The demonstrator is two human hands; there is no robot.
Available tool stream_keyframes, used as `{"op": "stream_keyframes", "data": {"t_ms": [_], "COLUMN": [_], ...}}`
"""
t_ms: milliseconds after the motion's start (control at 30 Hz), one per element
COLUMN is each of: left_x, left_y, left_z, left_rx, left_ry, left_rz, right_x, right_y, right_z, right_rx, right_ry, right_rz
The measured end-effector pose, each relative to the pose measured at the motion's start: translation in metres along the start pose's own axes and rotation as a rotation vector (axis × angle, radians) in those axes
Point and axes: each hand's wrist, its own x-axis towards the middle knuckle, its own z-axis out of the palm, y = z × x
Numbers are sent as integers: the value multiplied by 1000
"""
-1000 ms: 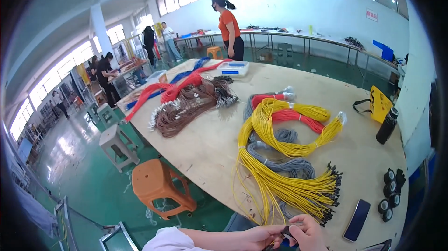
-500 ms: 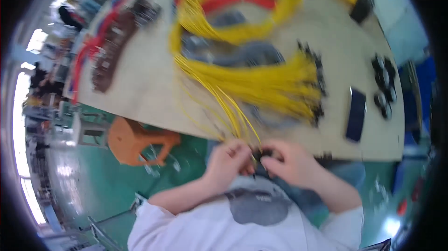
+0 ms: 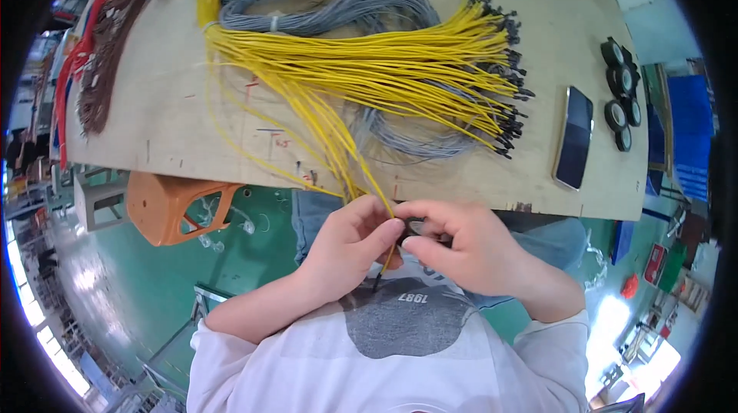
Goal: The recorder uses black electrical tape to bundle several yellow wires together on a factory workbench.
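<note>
Just off the table's front edge, my left hand [image 3: 355, 238] pinches a yellow cable [image 3: 373, 176] between thumb and fingers. The cable's black tip [image 3: 377, 284] hangs below that hand, over my shirt. Close beside it, my right hand [image 3: 470, 242] is closed around a roll of black tape [image 3: 417, 227], its fingers hiding part of the roll. Both hands nearly touch at the cable. From there, several yellow strands run back to a large yellow cable bundle [image 3: 346, 63] on the table. Black connectors [image 3: 503, 52] cluster at the bundle's right end.
A grey cable bundle [image 3: 338, 7] lies behind the yellow one. To the right are a phone [image 3: 575, 138] and several black tape rolls [image 3: 615, 115]. Brown cables [image 3: 104, 67] lie at far left on the wooden table [image 3: 165, 125]. An orange stool [image 3: 165, 205] stands below the left edge.
The view has shifted, so the table and bundles sit higher and further left. Both hands stay together at the cable; the black tip now shows more plainly below my left hand.
</note>
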Motion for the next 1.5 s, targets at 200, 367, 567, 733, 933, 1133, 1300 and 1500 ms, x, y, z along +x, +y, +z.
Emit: {"op": "stream_keyframes", "data": {"t_ms": [200,367,567,733,933,1133,1300,1500], "left_x": [1,4,7,5,-3,-33,-37,-42], "left_y": [-2,-9,-2,7,17,21,16,15], "left_z": [2,-12,-19,-19,-26,-56,-38,-37], "left_rx": [23,317,660,993,27,230,639,1471], "left_ry": [86,141,171,106,-180,107,380,257], "left_rz": [66,408,717,571,94,166,483,302], "right_x": [4,14,38,54,27,-35,-8,2], "right_y": [9,0,3,26,18,47,79,91], "right_z": [14,8,-12,-7,-6,-40,-50,-55], "right_rx": [-222,-142,52,299,600,308,-869,-937], "right_ry": [128,114,-200,-435,-485,337,886,886], "right_rz": [-87,-100,15,128,117,194,-329,-456]}}
